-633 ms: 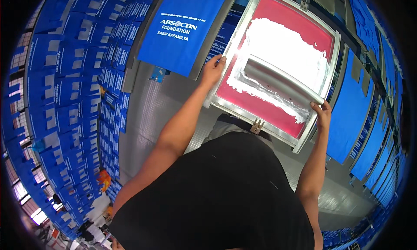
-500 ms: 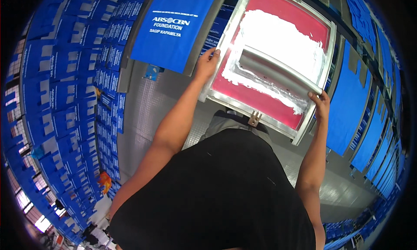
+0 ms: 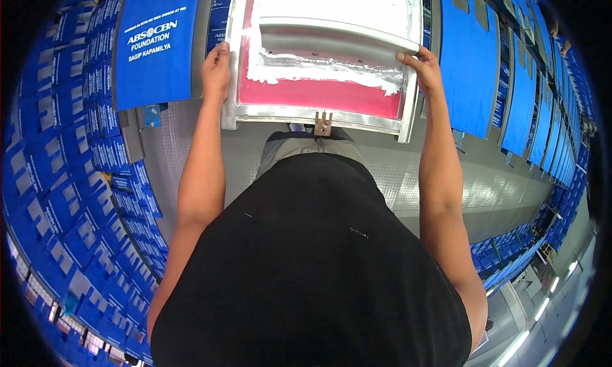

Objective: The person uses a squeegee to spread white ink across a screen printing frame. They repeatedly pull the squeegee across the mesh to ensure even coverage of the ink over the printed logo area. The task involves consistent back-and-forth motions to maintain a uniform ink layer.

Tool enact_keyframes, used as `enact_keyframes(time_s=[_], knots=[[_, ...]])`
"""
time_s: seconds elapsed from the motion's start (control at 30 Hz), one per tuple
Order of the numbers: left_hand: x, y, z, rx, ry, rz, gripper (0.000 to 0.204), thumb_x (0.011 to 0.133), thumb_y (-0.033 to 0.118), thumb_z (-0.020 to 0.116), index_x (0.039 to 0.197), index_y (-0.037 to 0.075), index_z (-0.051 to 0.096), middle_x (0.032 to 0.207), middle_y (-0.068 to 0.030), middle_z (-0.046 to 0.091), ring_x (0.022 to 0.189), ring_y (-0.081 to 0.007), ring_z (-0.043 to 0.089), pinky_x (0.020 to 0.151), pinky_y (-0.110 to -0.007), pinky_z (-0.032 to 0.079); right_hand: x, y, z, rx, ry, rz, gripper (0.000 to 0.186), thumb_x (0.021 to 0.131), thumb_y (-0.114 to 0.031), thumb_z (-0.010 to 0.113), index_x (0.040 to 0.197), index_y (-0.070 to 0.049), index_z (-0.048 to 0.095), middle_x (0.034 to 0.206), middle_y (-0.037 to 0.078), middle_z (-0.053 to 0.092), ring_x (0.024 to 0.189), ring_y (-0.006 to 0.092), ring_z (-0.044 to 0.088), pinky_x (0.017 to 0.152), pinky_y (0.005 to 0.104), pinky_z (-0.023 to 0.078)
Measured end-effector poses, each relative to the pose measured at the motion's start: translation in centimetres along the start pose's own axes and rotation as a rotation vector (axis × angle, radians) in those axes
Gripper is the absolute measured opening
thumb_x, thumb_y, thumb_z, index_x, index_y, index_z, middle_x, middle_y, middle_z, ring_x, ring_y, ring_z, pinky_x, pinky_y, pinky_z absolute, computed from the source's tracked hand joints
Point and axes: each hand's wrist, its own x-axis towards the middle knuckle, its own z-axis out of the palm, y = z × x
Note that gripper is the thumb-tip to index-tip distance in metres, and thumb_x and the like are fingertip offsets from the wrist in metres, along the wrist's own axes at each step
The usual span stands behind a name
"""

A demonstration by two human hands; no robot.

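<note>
A screen-printing frame (image 3: 280,116) with silver rails and red mesh (image 3: 306,94) lies at the top centre in front of me. Thick white ink (image 3: 331,0) covers much of the mesh. A long metal squeegee (image 3: 338,41) rests across the ink, tilted slightly down to the right. My left hand (image 3: 217,71) is closed on the frame's left rail. On the opposite side, my right hand (image 3: 426,72) grips the right rail, its thumb over the squeegee's right end. A metal bracket (image 3: 323,125) sits on the near rail.
Left of the frame, a printed blue fabric panel (image 3: 156,80) lies on a grey board. More blue cut panels (image 3: 468,67) line the boards to the right. Rows of printed blue pieces (image 3: 57,150) fill the left side. Grey floor (image 3: 395,169) shows below the boards.
My view has turned, so the frame now looks nearly level and sits farther left and higher. Both hands keep their hold on its sides. The squeegee stays in about the same place on the mesh.
</note>
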Motion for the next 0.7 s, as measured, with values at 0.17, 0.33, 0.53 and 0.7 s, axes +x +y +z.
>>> enact_keyframes(time_s=[0.17,0.33,0.53,0.7], knots=[[0.3,0.0,-0.1,-0.005,0.002,-0.002,0.057,0.093,0.046,0.06,0.121,-0.004,0.06,0.104,-0.0125,0.065,0.096,-0.0161,0.057,0.086,-0.028,0.045,-0.4,-1.0,1.1,0.059,0.046,-0.023,0.037,0.069,-0.012,0.081,0.103,-0.001,0.07,0.09,0.006,0.068,0.087,0.0153,0.061,0.082,0.0289,0.046],[0.3,-1.4,0.0,0.077,-0.006,0.076,0.052,0.093,0.044,0.06,0.122,0.001,0.061,0.106,-0.0124,0.066,0.097,-0.0186,0.058,0.087,-0.029,0.045,-0.8,-0.7,0.7,-0.079,0.016,-0.002,0.038,0.069,-0.011,0.079,0.103,0.001,0.069,0.093,0.007,0.068,0.089,0.0166,0.061,0.084,0.0306,0.046],[-1.1,5.1,-0.9,0.572,-0.052,0.488,0.051,0.083,0.038,0.072,0.121,0.006,0.061,0.117,-0.0169,0.061,0.107,-0.0332,0.057,0.094,-0.039,0.044,-5.1,-5.6,1.3,-0.953,-0.015,-0.148,0.037,0.069,-0.014,0.071,0.105,-0.006,0.066,0.091,0.013,0.066,0.091,0.0278,0.063,0.098,0.0493,0.04],[-7.3,15.8,4.1,0.935,-0.509,0.947,0.05,0.071,0.028,0.079,0.112,0.005,0.062,0.107,-0.0177,0.063,0.099,-0.0343,0.059,0.09,-0.047,0.044,-8.4,-6.7,6.3,-1.215,-0.073,-0.441,0.034,0.071,-0.007,0.064,0.105,-0.011,0.063,0.084,0.008,0.066,0.091,0.0278,0.062,0.104,0.0555,0.035]])
